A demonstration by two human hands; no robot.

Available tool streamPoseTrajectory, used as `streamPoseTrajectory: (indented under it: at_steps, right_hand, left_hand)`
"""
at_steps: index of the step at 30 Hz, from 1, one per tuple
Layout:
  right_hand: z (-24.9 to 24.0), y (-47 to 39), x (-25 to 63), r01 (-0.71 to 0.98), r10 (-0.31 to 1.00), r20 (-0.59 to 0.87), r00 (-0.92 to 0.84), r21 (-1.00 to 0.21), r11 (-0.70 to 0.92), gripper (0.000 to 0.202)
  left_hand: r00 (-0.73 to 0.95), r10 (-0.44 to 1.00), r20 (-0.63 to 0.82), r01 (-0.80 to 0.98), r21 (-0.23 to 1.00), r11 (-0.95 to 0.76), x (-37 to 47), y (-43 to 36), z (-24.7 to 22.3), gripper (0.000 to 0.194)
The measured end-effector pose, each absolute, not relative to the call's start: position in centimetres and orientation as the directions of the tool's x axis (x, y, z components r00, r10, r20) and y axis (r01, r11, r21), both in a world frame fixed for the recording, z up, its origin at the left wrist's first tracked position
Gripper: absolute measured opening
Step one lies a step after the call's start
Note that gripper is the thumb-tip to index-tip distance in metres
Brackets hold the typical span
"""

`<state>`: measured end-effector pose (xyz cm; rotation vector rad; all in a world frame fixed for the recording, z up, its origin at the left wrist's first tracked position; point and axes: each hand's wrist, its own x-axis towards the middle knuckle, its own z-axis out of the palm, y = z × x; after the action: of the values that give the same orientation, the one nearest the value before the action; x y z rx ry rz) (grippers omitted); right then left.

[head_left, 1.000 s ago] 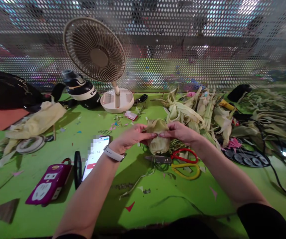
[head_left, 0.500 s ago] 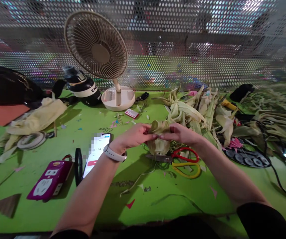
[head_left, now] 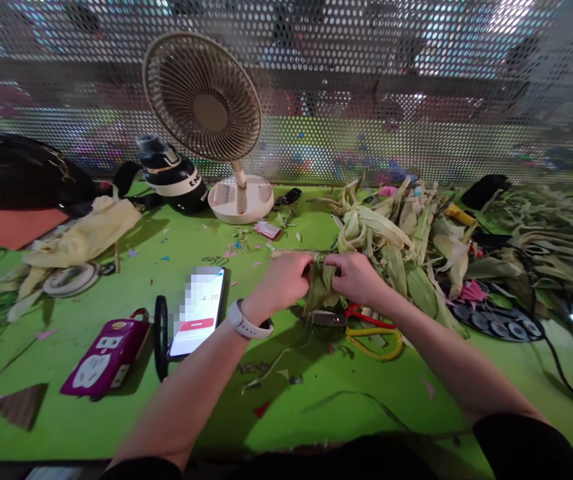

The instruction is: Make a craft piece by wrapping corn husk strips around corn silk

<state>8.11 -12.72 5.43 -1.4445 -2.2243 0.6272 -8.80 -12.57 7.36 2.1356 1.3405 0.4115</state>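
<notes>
Near the centre of the frame, a thin, dull-green sheet of corn husk (head_left: 320,290) was gripped from both sides: its left side was pinched in the curled fingers of the left hand (head_left: 291,280), its right side in those of the right hand (head_left: 355,277). Just below it, metal scissors with red and yellow handles (head_left: 334,319) were laid on the bright green table (head_left: 91,433). Pale dried corn husks (head_left: 374,230) were heaped right of centre; left of centre, a lit smartphone (head_left: 201,313) was seen.
</notes>
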Motion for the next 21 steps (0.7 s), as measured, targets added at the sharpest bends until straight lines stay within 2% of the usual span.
streamPoseTrajectory:
  at_steps: [5, 8, 10, 14, 16, 18, 19, 21]
  right_hand:
    - [5.4, -12.6, 8.3, 0.807, 0.946, 0.214, -0.243, -0.496, 0.320, 0.011]
    - [5.6, -11.8, 9.1, 0.802, 0.963, 0.237, -0.126, -0.547, 0.239, 0.008]
    - [5.8, -11.1, 10.2, 0.791, 0.967, 0.248, -0.056, -0.580, 0.195, 0.009]
    - [7.1, -9.4, 14.0, 0.850, 0.905, 0.399, 0.151, -0.519, 0.087, 0.008]
    - [7.8, -8.6, 16.1, 0.826, 0.871, 0.415, 0.262, -0.564, 0.020, 0.006]
    - [8.3, -8.2, 17.6, 0.680, 0.926, 0.254, 0.278, -0.733, -0.003, 0.013]
    - [8.3, -8.2, 17.8, 0.558, 0.969, 0.112, 0.219, -0.829, -0.031, 0.016]
    - [7.7, -8.3, 17.2, 0.358, 0.989, -0.146, -0.021, -0.925, -0.129, 0.024]
  left_hand:
    - [0.369, 0.929, 0.018, 0.769, 0.555, -0.316, -8.5, -12.7, 7.5, 0.024]
    - [0.271, 0.961, 0.061, 0.780, 0.571, -0.256, -9.4, -11.9, 7.3, 0.023]
    - [0.181, 0.975, 0.128, 0.786, 0.578, -0.222, -10.5, -11.1, 7.4, 0.023]
    - [-0.042, 0.966, 0.257, 0.807, 0.579, -0.119, -13.8, -9.8, 7.9, 0.014]
    - [-0.168, 0.954, 0.247, 0.750, 0.660, -0.039, -15.4, -9.4, 8.3, 0.009]
    - [-0.177, 0.984, 0.037, 0.456, 0.889, 0.049, -16.4, -9.1, 8.6, 0.011]
    - [-0.158, 0.987, -0.009, 0.396, 0.915, 0.071, -16.5, -9.1, 8.6, 0.015]
    - [-0.061, 0.991, -0.120, 0.248, 0.960, 0.131, -15.9, -9.1, 8.5, 0.019]
